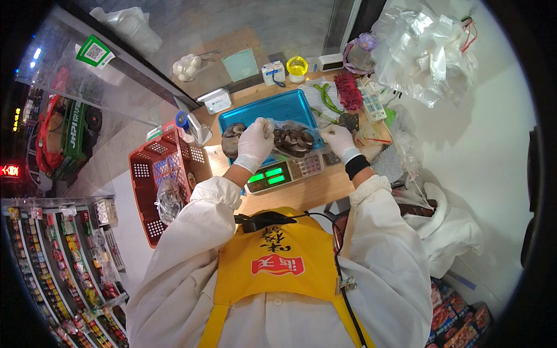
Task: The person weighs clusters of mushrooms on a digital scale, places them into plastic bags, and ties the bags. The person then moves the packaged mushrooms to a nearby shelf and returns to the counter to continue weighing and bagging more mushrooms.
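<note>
My left hand (256, 140), in a thin white glove, pinches the left end of a clear plastic bag. My right hand (339, 139), gloved too, grips the bag's right end. Dark, elongated pieces of food (294, 141) lie inside the bag between the hands, above the near edge of a blue tray (270, 104). Left of my left hand, more dark, rounded food (232, 140) rests at the tray's left side, perhaps bagged. Below the tray, a digital scale (278, 174) shows a lit green display. Exactly how the fingertips hold the plastic is too small to tell.
A red-brown plastic crate (139, 195) with a bag in it stands at left. Green peppers (326, 98), a dark red fuzzy item (348, 91) and a plastic cup (367, 132) lie at the table's right. Clear bags (431, 56) hang on the wall. Packed shelves (61, 261) stand lower left.
</note>
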A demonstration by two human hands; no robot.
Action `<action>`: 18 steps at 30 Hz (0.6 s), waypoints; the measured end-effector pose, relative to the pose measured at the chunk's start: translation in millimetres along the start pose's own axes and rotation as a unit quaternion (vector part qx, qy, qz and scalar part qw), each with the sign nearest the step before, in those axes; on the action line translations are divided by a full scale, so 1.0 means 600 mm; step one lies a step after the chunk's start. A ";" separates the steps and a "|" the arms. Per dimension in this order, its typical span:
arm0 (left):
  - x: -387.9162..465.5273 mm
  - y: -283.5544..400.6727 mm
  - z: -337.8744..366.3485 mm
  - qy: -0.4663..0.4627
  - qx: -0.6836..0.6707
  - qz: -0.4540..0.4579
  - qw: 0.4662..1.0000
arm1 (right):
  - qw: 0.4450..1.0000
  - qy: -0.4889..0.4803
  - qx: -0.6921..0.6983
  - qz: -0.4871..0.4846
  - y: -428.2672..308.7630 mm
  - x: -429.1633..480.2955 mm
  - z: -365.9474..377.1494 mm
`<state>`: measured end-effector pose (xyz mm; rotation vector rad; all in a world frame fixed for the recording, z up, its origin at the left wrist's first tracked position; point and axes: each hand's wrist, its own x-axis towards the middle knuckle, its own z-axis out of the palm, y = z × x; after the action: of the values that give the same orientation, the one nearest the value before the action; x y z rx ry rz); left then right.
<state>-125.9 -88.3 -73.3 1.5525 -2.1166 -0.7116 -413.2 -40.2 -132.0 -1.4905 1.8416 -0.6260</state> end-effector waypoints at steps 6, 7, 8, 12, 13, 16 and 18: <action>-0.011 0.026 -0.017 0.157 0.067 0.086 0.982 | 0.806 -0.050 0.558 0.193 -0.019 -0.037 -0.014; -0.011 0.036 -0.021 0.220 0.087 0.122 0.964 | 0.763 -0.058 0.613 0.199 -0.022 -0.040 -0.015; -0.013 0.044 -0.026 0.270 0.082 0.180 0.943 | 0.782 -0.037 0.588 0.202 -0.024 -0.041 -0.015; -0.005 0.081 -0.024 0.023 -0.030 0.408 0.912 | 0.883 -0.010 0.448 0.140 -0.014 -0.031 -0.001; -0.003 0.091 -0.013 -0.064 -0.002 0.401 0.914 | 0.913 0.009 0.387 0.128 -0.010 -0.027 0.005; 0.030 0.122 0.038 -0.162 0.081 0.395 0.901 | 0.944 0.105 0.311 0.018 -0.007 -0.025 0.033; 0.050 0.140 0.071 -0.219 0.171 0.370 0.887 | 0.963 0.136 0.229 0.032 -0.009 -0.028 0.040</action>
<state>-222.8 -89.4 -53.4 0.5998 -3.0148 -0.4415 -389.8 -24.0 -140.4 -1.0745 1.7736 -1.1816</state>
